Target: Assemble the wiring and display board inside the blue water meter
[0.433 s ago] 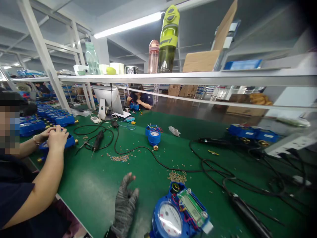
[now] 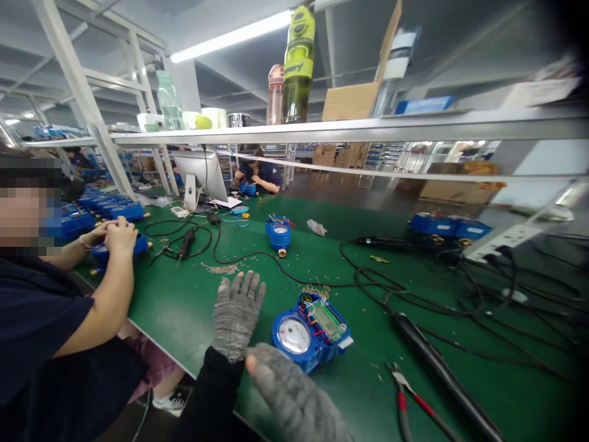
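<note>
Beside a blue water meter (image 2: 313,339), apparently face-up for wiring (image 2: 318,330) access, a gloved left hand (image 2: 238,314) spreads unclenched fingers; the right hand (image 2: 297,402) blurs, grip impossible to tell.

The left hand (image 2: 237,316), in a grey glove with its fingers stretched forward, is over the green counter (image 2: 181,325), just left of a blue meter (image 2: 311,333) whose round dial and circuit board show. The right hand (image 2: 294,393), gloved alike and blurred, overlaps the meter's near edge in the view. Small metal pieces (image 2: 315,290) lie heaped just behind the meter. Red-handled pliers (image 2: 402,402) lie to the right, near a long black tool (image 2: 432,362). Farther back stands a smaller-looking meter (image 2: 279,234). At the left, a co-worker (image 2: 92,301) has both hands on another blue unit (image 2: 140,246). Overhead, a white shelf (image 2: 340,130) carries a green bottle (image 2: 299,73) and a pink bottle (image 2: 275,98).
</note>
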A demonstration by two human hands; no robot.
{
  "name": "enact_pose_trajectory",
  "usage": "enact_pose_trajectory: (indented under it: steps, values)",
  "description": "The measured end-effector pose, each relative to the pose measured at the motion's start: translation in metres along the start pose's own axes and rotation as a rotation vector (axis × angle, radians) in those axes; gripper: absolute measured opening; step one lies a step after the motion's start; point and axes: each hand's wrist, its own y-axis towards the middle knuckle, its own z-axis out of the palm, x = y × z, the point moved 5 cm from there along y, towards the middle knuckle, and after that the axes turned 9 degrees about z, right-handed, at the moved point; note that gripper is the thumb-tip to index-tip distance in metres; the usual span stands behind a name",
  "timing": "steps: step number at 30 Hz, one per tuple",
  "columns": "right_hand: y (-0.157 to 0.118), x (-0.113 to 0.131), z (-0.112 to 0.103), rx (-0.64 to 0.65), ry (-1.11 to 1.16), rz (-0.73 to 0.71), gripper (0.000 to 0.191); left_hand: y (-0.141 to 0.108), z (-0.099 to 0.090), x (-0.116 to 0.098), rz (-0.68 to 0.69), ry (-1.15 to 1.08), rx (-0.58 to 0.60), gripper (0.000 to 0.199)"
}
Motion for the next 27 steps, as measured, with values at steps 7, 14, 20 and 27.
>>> enact_pose_trajectory:
  steps: [7, 14, 20, 27]
  values:
    - [0.106, 0.019, 0.019, -0.210, -0.302, -0.088, 0.052, -0.004, -0.010, -0.043, 0.233, 0.222, 0.093, 0.031]
    - [0.078, -0.026, -0.114, -0.395, 0.006, 0.147, 0.051, -0.015, -0.066, -0.081, 0.562, 0.354, -0.143, 0.026]
    - [0.033, -0.100, -0.135, -0.193, 0.428, 0.498, 0.062, -0.077, -0.044, 0.014, 0.499, 0.833, 0.333, 0.065]
    - [0.043, -0.081, -0.102, 0.208, 0.560, 0.336, 0.073, -0.054, -0.030, 0.059, 0.205, 0.907, 0.668, 0.092]
